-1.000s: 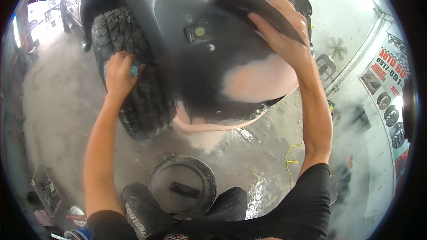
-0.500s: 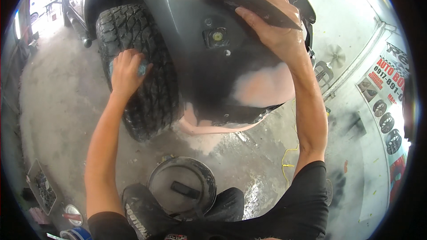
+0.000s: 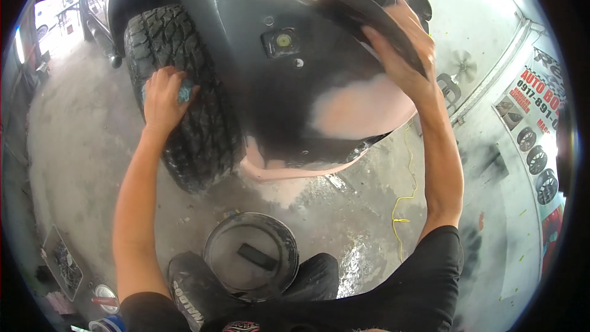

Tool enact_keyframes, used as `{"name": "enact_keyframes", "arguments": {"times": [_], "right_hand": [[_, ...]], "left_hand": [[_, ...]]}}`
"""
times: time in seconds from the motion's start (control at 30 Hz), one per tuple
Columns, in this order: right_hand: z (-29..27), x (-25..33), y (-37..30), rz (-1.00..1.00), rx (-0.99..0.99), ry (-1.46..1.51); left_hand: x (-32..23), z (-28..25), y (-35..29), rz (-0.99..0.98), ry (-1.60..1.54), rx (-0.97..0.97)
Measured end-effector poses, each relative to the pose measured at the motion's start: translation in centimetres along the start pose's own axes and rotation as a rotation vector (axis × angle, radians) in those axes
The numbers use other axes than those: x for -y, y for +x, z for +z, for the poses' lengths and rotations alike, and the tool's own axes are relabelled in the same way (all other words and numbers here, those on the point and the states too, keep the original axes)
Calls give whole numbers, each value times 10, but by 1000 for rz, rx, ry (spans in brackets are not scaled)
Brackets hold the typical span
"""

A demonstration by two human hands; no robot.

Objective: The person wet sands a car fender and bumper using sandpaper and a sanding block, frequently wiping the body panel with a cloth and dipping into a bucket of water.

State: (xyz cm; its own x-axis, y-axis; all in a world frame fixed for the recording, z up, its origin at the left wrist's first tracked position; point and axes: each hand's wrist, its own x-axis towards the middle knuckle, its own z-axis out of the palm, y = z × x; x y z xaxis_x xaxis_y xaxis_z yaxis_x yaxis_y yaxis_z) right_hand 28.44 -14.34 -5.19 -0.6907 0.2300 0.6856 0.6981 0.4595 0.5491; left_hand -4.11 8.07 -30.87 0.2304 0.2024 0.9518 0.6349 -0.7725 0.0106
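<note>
The left hand (image 3: 165,99) is clutching a bluish wad (image 3: 184,92) against the tire (image 3: 200,110) while, right of that tire, the right hand (image 3: 407,54) is gripping a dark strip (image 3: 372,17) over the bumper (image 3: 239,43), apparently smoothing it, the next stroke probably needing even pressure.

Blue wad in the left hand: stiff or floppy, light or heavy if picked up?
The blue wad is probably soft and floppy, since its visible edge looks crumpled. Likely light: the left hand covers most of it. It may slide down the tire if released, as the tread curves downward there.
</note>
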Motion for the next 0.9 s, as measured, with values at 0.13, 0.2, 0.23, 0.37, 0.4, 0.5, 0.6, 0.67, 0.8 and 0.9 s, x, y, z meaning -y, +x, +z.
{"name": "enact_keyframes", "arguments": {"times": [0.13,0.2,0.23,0.37,0.4,0.5,0.6,0.67,0.8,0.9], "right_hand": [[-41,4,-44,483,38,125],[-40,16,-44,693,-22,214],[-35,28,-35,796,-76,272],[4,38,27,624,16,127],[13,29,34,513,31,124],[21,13,41,328,73,67],[14,24,45,279,114,40],[14,23,41,308,123,70],[22,1,28,87,4,30],[10,11,15,236,64,-54]], "left_hand": [[-1,0,4,-5,-20,-2],[1,-1,1,16,23,-4],[-1,-1,0,16,17,2],[-2,1,0,-14,9,5],[-3,3,0,-14,5,-4],[-5,1,1,-4,14,-25],[-5,-3,2,-8,17,-11],[-5,-3,2,-6,23,-8],[-4,2,4,-3,40,-6],[-1,1,-1,-2,60,8]]}}
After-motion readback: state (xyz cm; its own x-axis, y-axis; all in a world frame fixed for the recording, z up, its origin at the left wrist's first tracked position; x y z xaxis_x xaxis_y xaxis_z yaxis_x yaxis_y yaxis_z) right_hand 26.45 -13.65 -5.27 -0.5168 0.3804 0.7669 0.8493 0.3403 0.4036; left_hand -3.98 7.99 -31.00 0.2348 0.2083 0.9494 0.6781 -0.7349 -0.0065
